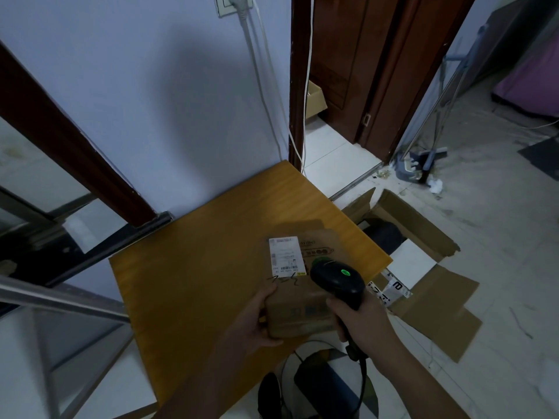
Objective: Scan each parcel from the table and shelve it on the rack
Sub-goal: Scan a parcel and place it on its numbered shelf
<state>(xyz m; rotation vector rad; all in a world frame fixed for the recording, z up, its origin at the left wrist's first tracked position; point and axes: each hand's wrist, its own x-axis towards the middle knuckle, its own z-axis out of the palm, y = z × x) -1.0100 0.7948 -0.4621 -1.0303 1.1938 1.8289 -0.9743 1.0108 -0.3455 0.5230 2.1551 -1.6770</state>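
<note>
A brown cardboard parcel [298, 300] with a white shipping label [286, 257] on top is held over the near right part of the wooden table [196, 279]. My left hand [255, 320] grips its near left corner, thumb on top. My right hand [360, 320] grips the handle of a black barcode scanner [337, 282]. The scanner's head sits over the parcel's right side, just right of the label, and a green light shows on its top. A metal rack [57, 300] stands at the left edge of view.
An open cardboard box [420, 237] with flattened flaps lies on the floor right of the table. White cables [263, 86] hang down the wall behind. The scanner's cord loops down near my feet. A doorway and a mop stand are at the back right.
</note>
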